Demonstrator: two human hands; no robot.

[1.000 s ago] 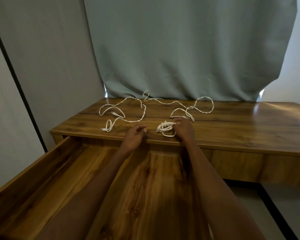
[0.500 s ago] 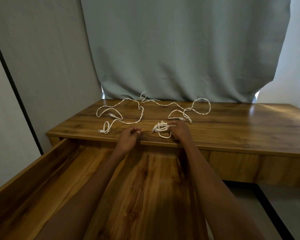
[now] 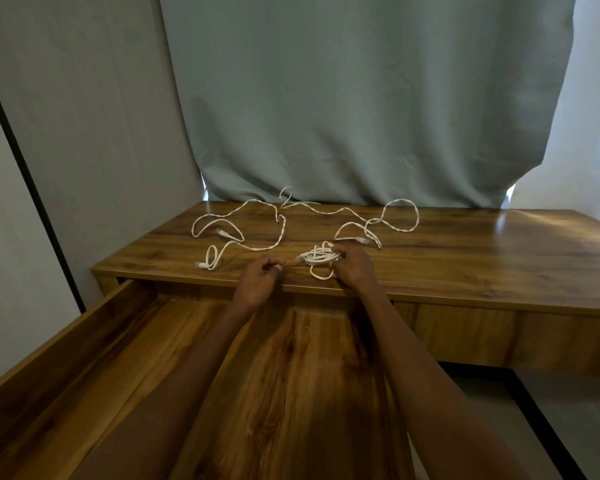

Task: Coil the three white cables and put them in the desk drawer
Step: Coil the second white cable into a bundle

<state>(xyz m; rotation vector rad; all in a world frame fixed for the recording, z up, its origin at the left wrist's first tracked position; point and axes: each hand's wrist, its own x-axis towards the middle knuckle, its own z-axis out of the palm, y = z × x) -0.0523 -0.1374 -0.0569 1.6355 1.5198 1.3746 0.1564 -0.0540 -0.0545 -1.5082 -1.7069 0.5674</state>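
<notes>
A coiled white cable [image 3: 317,257] lies near the desk's front edge, and my right hand [image 3: 354,268] grips its right side with curled fingers. Just left of the coil, my left hand [image 3: 260,277] hovers with fingers curled and holds nothing. One loose white cable [image 3: 246,233] sprawls over the left part of the desk top [image 3: 482,251]. Another loose white cable [image 3: 378,220] winds along the back and loops at the right. The wooden drawer [image 3: 84,358] stands pulled out below my forearms.
A grey-green curtain [image 3: 361,98] hangs behind the desk. A wall with a dark vertical strip [image 3: 32,174] is at the left. Floor shows at the lower right beside the drawer.
Both hands have stayed at the desk's front edge; my left hand sits a little farther from the coil. The view has shifted slightly.
</notes>
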